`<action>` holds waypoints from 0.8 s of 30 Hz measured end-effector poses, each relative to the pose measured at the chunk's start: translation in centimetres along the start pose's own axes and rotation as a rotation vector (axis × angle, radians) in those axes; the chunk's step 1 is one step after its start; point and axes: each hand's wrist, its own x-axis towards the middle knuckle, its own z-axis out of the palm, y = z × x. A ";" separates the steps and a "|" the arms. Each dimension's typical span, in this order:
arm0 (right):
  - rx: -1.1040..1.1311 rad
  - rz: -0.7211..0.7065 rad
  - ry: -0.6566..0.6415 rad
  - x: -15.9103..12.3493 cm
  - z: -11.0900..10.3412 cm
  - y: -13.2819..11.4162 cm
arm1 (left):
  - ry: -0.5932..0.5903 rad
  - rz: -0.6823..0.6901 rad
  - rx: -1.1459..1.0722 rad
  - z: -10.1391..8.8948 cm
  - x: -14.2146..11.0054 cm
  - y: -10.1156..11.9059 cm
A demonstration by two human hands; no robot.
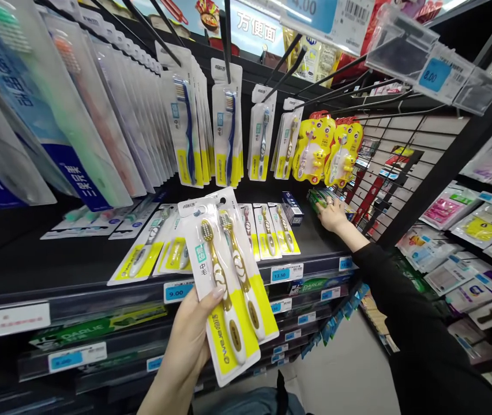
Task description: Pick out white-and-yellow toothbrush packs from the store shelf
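Note:
My left hand (196,328) holds two packaged toothbrushes (228,288) upright in front of the shelf, thumb across the front pack. Both packs are white and yellow, with gold-and-white brushes showing. My right hand (333,214) reaches to the right end of the shelf, its fingers closed over a green box (315,199); part of that box is hidden under the hand. Left of it lies a small dark blue box (292,208). More toothbrush packs (267,230) lie in a row on the shelf, some behind the packs in my left hand.
Blue toothbrush packs (228,127) and yellow cartoon-shaped packs (315,147) hang from metal hooks above the shelf (12,253). Large toothbrush packs (68,115) hang close at left. A clear price holder (436,69) juts out at upper right. A wire grid (405,155) stands beyond my right hand.

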 end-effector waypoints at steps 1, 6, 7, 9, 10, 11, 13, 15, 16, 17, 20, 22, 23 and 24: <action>-0.007 0.002 0.020 0.2 -0.1 -0.1 | 0.000 -0.009 -0.004 0.0 0.0 0.0; 0.200 -0.006 0.078 0.6 -2.1 -3.3 | -0.019 -0.037 0.003 -0.1 0.2 -0.3; 0.277 -0.041 0.078 0.6 -2.7 -4.2 | -0.016 -0.044 0.011 -0.1 0.2 -0.3; 0.384 -0.099 0.045 0.6 -3.6 -6.0 | -0.008 -0.059 0.024 -0.1 0.2 -0.3; 0.397 -0.104 0.024 0.7 -4.0 -6.7 | -0.002 -0.063 0.026 0.0 0.2 -0.3; 0.381 -0.091 0.006 0.7 -4.2 -7.1 | 0.003 -0.061 0.024 0.0 0.2 -0.2; 0.299 -0.043 -0.017 1.0 -4.4 -7.3 | 0.006 -0.045 0.016 0.0 0.2 -0.1; 0.206 -0.007 -0.018 1.3 -4.2 -6.7 | 0.009 -0.033 0.011 -0.1 0.1 0.1; 0.162 0.013 -0.014 1.4 -4.1 -6.2 | 0.011 -0.032 0.011 -0.2 0.1 0.2; 0.122 0.040 -0.011 1.5 -3.9 -5.6 | 0.013 -0.032 0.010 -0.3 0.1 0.3; 0.048 0.112 -0.018 1.5 -3.7 -4.3 | 0.007 -0.033 0.010 -0.6 0.0 0.4; 0.004 0.125 0.014 0.9 -4.0 -4.4 | -0.012 -0.022 0.000 -0.7 0.0 0.4; -0.012 0.113 0.054 0.4 -4.2 -5.0 | -0.021 -0.015 -0.010 -0.7 0.0 0.3; -0.008 0.096 0.087 -0.2 -4.5 -5.8 | -0.028 -0.011 -0.022 -0.6 0.0 0.2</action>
